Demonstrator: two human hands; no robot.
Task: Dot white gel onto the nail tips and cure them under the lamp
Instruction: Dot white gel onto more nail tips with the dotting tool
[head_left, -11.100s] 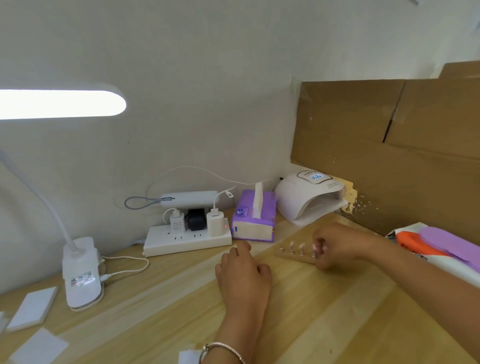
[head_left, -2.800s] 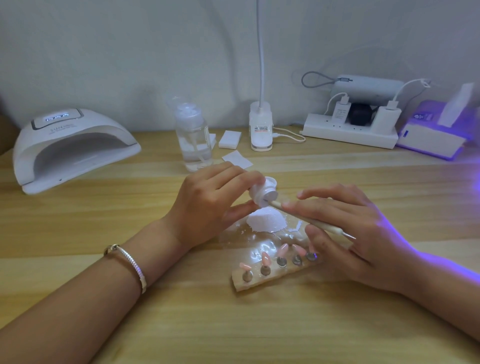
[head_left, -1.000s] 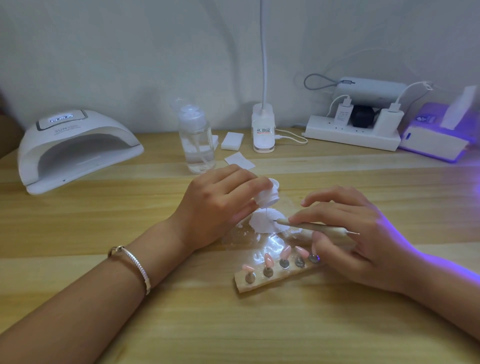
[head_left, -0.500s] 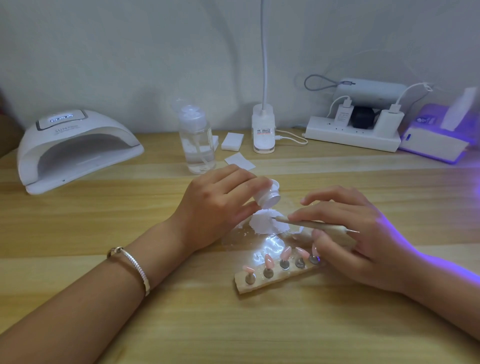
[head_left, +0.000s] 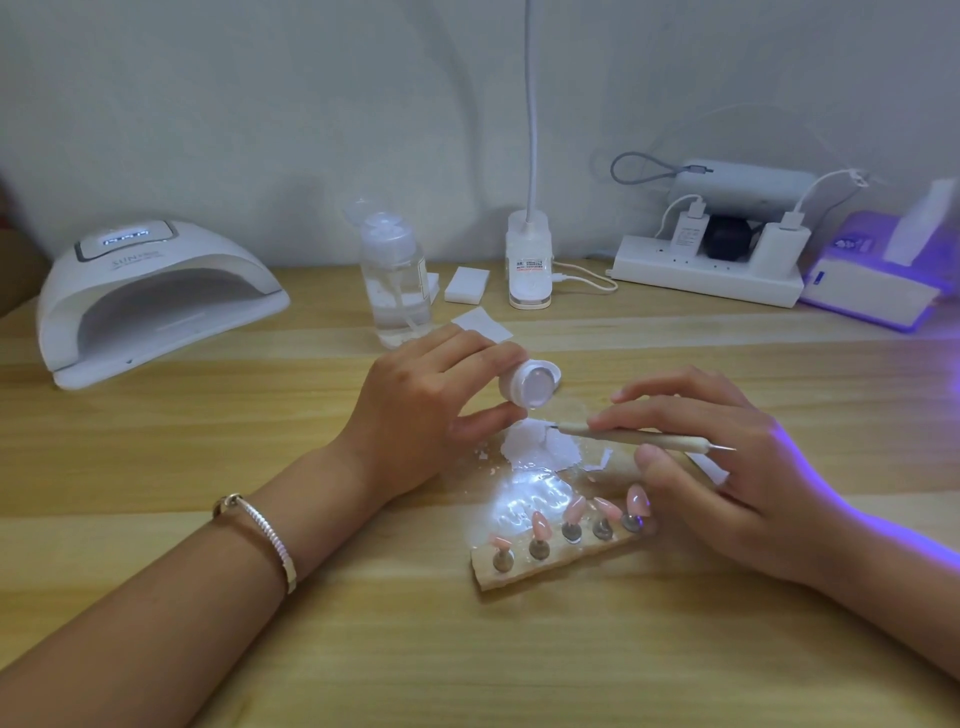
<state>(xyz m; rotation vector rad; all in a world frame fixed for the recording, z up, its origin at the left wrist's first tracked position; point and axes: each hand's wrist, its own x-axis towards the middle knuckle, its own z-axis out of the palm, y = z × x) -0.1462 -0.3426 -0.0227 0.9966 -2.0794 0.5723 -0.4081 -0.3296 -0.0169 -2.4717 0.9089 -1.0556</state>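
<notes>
Nearest us on the table (head_left: 156, 649), a bracelet (head_left: 260, 530) circles our left wrist at 8 o'clock. Just right of centre lies a pale holder (head_left: 558, 564) with five pink nail tips (head_left: 574, 509) standing on pegs in a row that rises toward 2 o'clock. Beyond the row a clear sheet (head_left: 524, 499) glares under the light, and a puddle of white gel (head_left: 540, 444) sits on its far part. Our right hand (head_left: 727, 467) comes in from 4 o'clock, thumb and fingers pinched round a dotting tool (head_left: 644, 439) held nearly level. Its point reaches the gel's upper edge, though we cannot tell whether it touches. Our left hand (head_left: 415, 410) comes in from 8 o'clock and grips a small white gel pot (head_left: 530, 387) between thumb and fingers, tipped on its side with its mouth toward us, just above the gel. Farther back, a clear pump bottle (head_left: 397, 291) stands at 11 o'clock with white pads (head_left: 467, 285) beside it. The curing lamp (head_left: 150, 296) sits well apart at 10 o'clock, opening toward us, display lit. By the wall, a desk lamp (head_left: 529, 265) stands at 12 o'clock. A loaded power strip (head_left: 706, 275) lies at 1 o'clock and a tissue box (head_left: 878, 280) at 2 o'clock.
</notes>
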